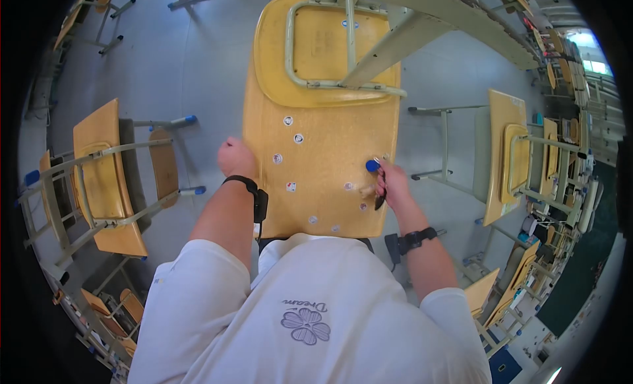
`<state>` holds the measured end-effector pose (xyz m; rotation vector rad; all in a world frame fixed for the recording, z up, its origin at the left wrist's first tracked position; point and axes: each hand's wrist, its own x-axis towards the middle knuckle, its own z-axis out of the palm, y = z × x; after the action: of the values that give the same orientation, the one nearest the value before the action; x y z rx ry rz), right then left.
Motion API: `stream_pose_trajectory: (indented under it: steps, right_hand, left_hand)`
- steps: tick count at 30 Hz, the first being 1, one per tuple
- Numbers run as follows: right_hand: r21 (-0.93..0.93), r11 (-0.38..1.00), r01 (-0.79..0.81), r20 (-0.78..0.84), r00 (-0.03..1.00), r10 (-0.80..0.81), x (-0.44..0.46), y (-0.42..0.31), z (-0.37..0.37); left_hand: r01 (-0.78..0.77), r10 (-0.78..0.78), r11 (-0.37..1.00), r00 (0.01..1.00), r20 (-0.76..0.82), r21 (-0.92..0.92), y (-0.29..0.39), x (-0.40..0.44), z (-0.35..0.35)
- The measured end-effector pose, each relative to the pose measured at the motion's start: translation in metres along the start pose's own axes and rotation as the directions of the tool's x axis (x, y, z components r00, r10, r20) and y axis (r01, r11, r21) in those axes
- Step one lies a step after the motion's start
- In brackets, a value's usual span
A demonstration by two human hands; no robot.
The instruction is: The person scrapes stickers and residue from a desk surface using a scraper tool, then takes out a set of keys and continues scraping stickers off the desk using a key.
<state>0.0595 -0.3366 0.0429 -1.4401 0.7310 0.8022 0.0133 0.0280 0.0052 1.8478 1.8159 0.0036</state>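
Observation:
A yellow wooden desk top [323, 146] lies in front of me, with several small round stickers on it. My right hand [392, 184] is over the desk's right edge, its fingers closed on a dark-handled tool. A round blue piece [372, 165] shows at the tips of those fingers. At the desk's left edge rests my left hand [236, 158], curled closed, and nothing can be made out in it. One square sticker [291, 187] with a red mark lies on the near left part of the desk.
An upturned chair [323, 47] with a pale metal frame rests on the far part of the desk. Other desks with chairs on them stand at the left [109, 179] and right [504, 153]. Grey floor [204, 74] shows between them.

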Motion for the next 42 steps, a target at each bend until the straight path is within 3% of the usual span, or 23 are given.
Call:
stream_pose_trajectory:
  steps: [4, 12, 24, 31, 33, 37, 40, 42]
  right_hand:
    - [-0.009, 0.998, 0.055, -0.016, 0.998, -0.055, 0.009, -0.002, 0.009]
    - [-0.045, 0.997, 0.065, -0.005, 0.998, -0.066, 0.007, -0.010, 0.016]
    - [-0.029, 0.999, -0.042, 0.045, 0.998, 0.043, 0.009, -0.016, 0.012]
    - [-0.064, 0.997, 0.044, 0.027, 0.999, -0.042, 0.004, -0.013, 0.028]
    - [-0.084, 0.996, -0.024, -0.032, 0.999, 0.021, 0.002, -0.014, 0.026]
    - [-0.007, 0.994, 0.106, -0.064, 0.992, -0.107, 0.018, -0.006, 0.045]
    - [0.026, 0.999, 0.039, -0.079, 0.996, -0.037, 0.005, -0.004, 0.030]
    - [0.070, 0.997, -0.019, -0.120, 0.992, 0.028, 0.003, -0.005, 0.029]
  left_hand:
    - [-0.052, 0.051, 0.998, 0.998, -0.038, -0.024, -0.003, 0.004, 0.002]
    - [0.022, -0.023, 0.999, 1.000, -0.007, -0.026, 0.004, -0.003, -0.003]
    - [-0.001, 0.002, 1.000, 1.000, -0.015, 0.008, 0.000, 0.005, 0.001]
    - [-0.029, 0.028, 0.999, 0.999, -0.035, -0.028, -0.003, 0.008, 0.004]
    - [-0.003, 0.003, 1.000, 1.000, -0.002, 0.011, -0.002, 0.007, 0.001]
    - [-0.001, 0.001, 1.000, 1.000, 0.001, 0.009, -0.002, 0.005, 0.000]
    - [0.015, -0.015, 1.000, 0.999, 0.040, 0.005, 0.000, 0.007, -0.001]
    - [0.008, -0.008, 1.000, 1.000, -0.014, 0.011, 0.000, 0.008, 0.001]
